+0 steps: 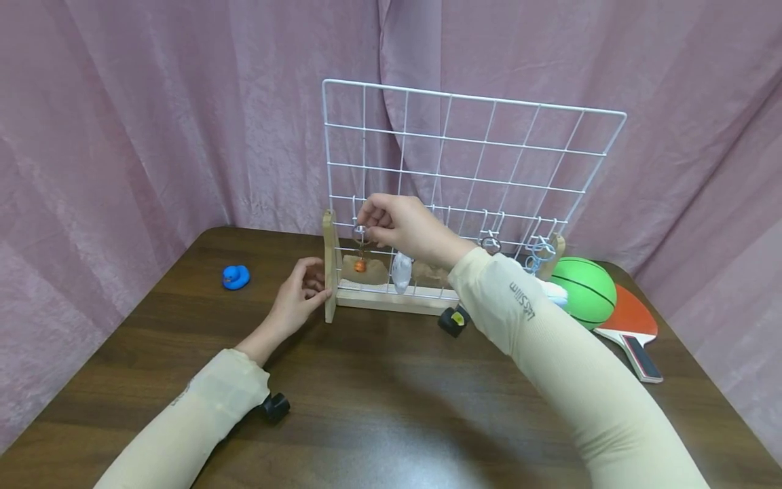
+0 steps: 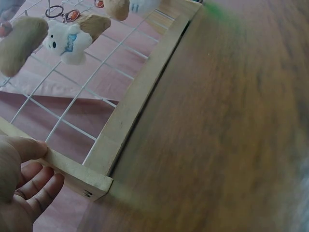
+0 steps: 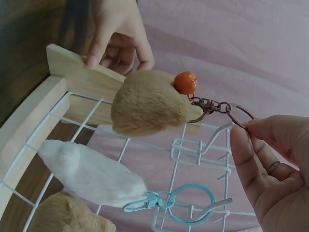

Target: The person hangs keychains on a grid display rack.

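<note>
My right hand (image 1: 406, 227) pinches the metal ring of a brown plush keychain (image 3: 145, 104) between thumb and forefinger. An orange bell (image 3: 185, 83) dangles from its chain, and the ring is right at the tip of a white hook (image 3: 217, 137) on the wire grid rack (image 1: 474, 140). Beside it hangs a white plush keychain (image 3: 91, 174) on a light blue ring. At the rack's left end my left hand (image 1: 296, 299) grips the wooden side post (image 1: 330, 258), thumb on the near face and other fingers behind it, as the left wrist view shows.
More keychains hang along the grid's lower hooks, partly behind my right forearm. A blue rubber duck (image 1: 235, 277) sits left of the rack. On the right, a green ball (image 1: 583, 292) lies against an orange table tennis paddle (image 1: 635, 319). Pink curtains (image 1: 183, 102) hang behind the table.
</note>
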The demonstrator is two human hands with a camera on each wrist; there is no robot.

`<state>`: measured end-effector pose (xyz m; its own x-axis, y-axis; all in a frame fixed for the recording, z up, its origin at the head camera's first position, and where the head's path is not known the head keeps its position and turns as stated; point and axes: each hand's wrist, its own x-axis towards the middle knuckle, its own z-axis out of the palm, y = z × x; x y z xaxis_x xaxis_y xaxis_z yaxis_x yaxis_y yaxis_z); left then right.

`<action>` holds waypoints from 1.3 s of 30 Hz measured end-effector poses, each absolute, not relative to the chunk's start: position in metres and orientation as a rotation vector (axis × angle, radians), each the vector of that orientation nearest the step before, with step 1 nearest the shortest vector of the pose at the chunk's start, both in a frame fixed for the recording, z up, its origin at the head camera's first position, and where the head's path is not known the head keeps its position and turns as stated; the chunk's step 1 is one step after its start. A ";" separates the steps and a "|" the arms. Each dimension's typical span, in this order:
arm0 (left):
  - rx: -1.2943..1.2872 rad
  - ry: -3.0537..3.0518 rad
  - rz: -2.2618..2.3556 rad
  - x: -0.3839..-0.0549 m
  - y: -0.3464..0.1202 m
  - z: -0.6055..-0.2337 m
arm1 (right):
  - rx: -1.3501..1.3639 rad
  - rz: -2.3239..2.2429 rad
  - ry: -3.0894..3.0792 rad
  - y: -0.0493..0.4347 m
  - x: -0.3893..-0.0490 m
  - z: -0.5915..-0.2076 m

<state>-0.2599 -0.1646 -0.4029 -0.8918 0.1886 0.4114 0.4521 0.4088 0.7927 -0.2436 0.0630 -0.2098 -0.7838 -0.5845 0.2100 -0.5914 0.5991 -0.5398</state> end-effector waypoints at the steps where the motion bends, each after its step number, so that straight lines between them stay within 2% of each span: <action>1: -0.562 -2.409 -1.479 -0.260 -0.165 -0.403 | 1.021 0.956 -2.805 0.062 -0.245 -0.210; 17: -0.559 -2.403 -1.477 -0.260 -0.167 -0.403 | 0.943 0.884 -2.872 0.057 -0.259 -0.216; 39: -0.565 -2.421 -1.502 -0.260 -0.167 -0.403 | 0.948 0.686 -2.878 0.053 -0.259 -0.219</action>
<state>-0.2600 -0.1668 -0.4034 -0.8973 0.1987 0.3942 0.4414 0.3982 0.8041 -0.2591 0.0529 -0.2189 -0.8132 -0.5576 0.1670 -0.5729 0.7162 -0.3984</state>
